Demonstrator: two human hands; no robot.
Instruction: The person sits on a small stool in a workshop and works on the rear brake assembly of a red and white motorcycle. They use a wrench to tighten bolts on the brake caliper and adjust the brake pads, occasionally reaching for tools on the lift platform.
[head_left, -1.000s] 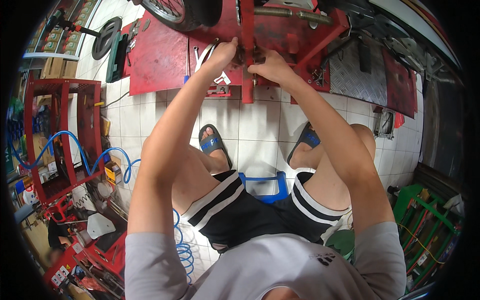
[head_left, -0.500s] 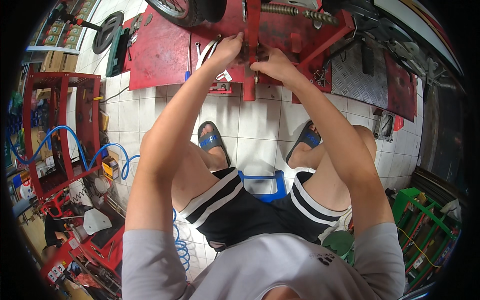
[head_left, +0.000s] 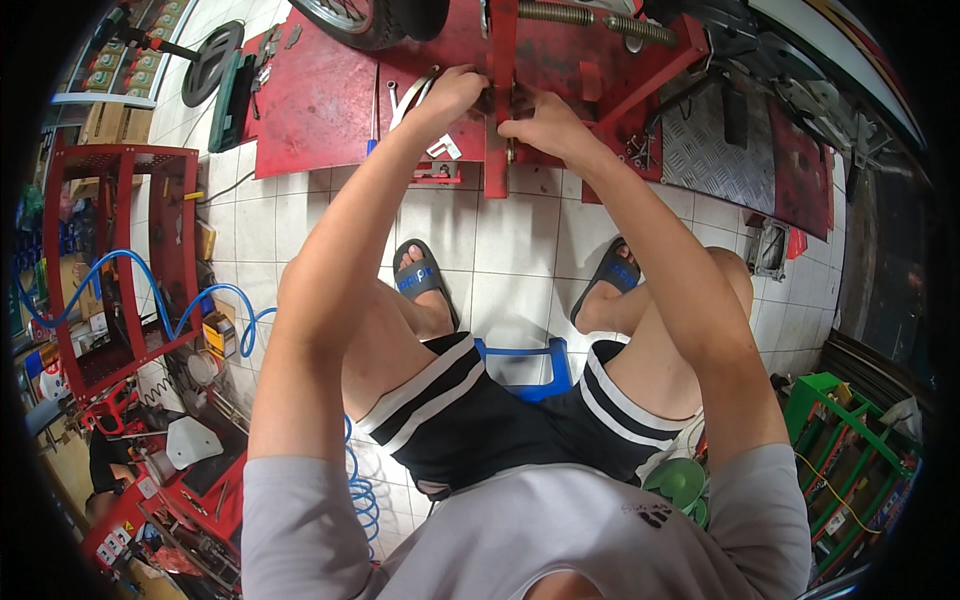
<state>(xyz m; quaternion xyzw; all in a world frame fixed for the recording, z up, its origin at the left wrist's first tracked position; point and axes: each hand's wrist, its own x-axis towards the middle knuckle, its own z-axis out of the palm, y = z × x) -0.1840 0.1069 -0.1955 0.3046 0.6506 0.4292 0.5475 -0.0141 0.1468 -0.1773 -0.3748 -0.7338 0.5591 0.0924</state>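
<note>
On a red metal workbench (head_left: 310, 130), an upright red steel bar (head_left: 496, 165) stands between my two hands. My left hand (head_left: 457, 97) is at the bar's left side, fingers bent in toward a small dark part beside it. From the right, my right hand (head_left: 550, 127) reaches in, its thumb against the bar and the other fingers curled behind. What the fingertips grip is hidden by the hands and the bar. Next to my left wrist lie a curved pale metal strip (head_left: 412, 95), a wrench (head_left: 392, 97), a blue-handled screwdriver (head_left: 371, 146) and a white bracket (head_left: 444, 148).
A wheel with a black tyre (head_left: 372, 35) sits at the far edge. Two coil springs (head_left: 641, 29) run right from the bar's top. Loose bolts (head_left: 637, 153) lie near a diamond-plate panel (head_left: 710, 150). A blue stool (head_left: 550, 385) is between my legs; a blue hose (head_left: 225, 290) loops at left.
My left fingers have shifted slightly at the bar. My right hand stays almost in place, and the whole view has moved a little.
</note>
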